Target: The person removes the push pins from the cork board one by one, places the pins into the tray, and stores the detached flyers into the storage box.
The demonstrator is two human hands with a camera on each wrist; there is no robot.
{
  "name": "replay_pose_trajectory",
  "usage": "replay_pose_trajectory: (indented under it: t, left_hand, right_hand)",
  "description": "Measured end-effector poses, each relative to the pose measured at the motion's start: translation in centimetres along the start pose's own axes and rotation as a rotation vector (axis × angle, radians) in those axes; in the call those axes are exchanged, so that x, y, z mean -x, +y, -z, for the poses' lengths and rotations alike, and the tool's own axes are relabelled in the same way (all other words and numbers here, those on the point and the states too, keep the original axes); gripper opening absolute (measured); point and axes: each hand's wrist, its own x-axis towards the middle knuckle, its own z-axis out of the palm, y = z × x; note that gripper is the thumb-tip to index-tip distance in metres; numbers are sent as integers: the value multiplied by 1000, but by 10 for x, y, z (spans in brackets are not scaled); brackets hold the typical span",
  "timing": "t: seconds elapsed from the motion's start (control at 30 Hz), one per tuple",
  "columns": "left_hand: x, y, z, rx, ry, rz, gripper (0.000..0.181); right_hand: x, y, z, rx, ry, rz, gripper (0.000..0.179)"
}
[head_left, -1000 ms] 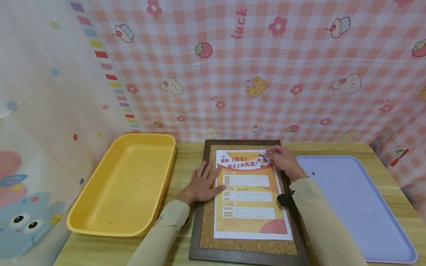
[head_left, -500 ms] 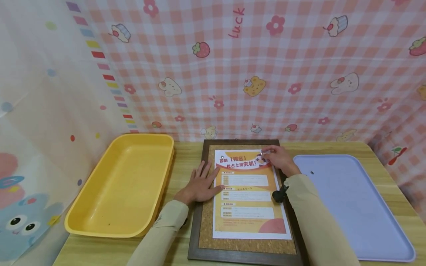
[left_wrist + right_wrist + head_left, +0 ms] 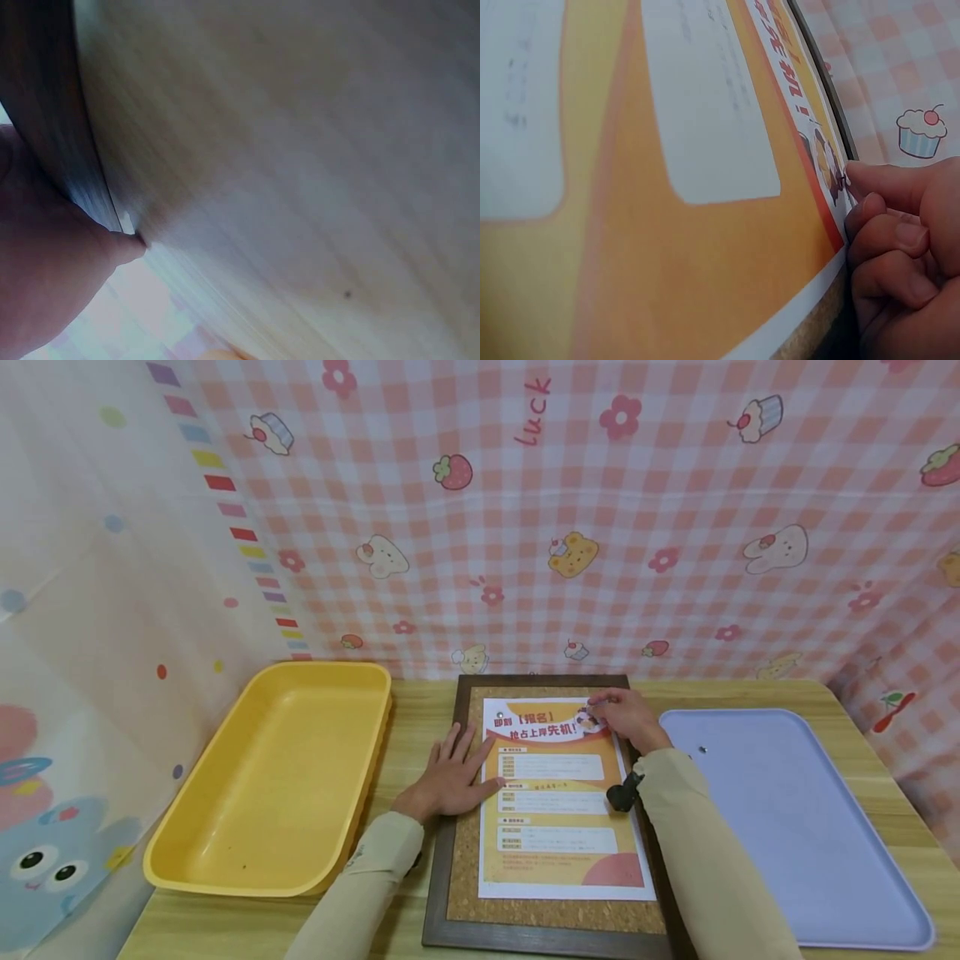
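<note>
An orange and white printed poster [image 3: 558, 810] lies on a cork board [image 3: 555, 912] with a dark frame. My left hand [image 3: 450, 779], fingers spread, rests across the board's left frame, fingertips on the poster's left edge. At the poster's upper right corner, my right hand [image 3: 628, 718] pinches a small push pin [image 3: 843, 181] between thumb and index finger, close against the paper. The other right fingers [image 3: 891, 238] are curled. A silvery push pin [image 3: 500, 715] sits in the poster's upper left corner. The left wrist view shows part of the left hand [image 3: 52, 262] against the frame's side.
A deep yellow tray [image 3: 153, 860] stands left of the board on the wooden table [image 3: 408, 706]. To the right lies a shallow lavender tray [image 3: 810, 827] bearing one small silvery pin [image 3: 702, 749]. A pink checked curtain [image 3: 510, 610] hangs behind the table.
The right hand stays at the upper right corner with the pin, its wrist turning slightly toward the left. The left hand keeps its place. The head view has shifted slightly.
</note>
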Motion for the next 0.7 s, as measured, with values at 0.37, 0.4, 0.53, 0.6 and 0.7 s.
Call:
replay_pose_trajectory:
  t: [0.37,0.4,0.53,0.6,0.7]
  left_hand:
    - [-3,-2,-4,11,-12,6,76]
    - [-3,-3,-4,10,-12,9,76]
    - [-4,-2,-4,0,-9,12,76]
    - [-4,-2,-3,2,-5,7,77]
    - [-3,-2,-3,4,-3,1,77]
  right_hand:
    - [-1,3,-3,-16,44,14,25]
    - [-1,3,-4,-14,51,16,24]
    - [-2,4,-6,-11,69,29,23]
    - [-2,4,-7,-15,76,36,24]
    - [-2,4,-9,-26,82,40,23]
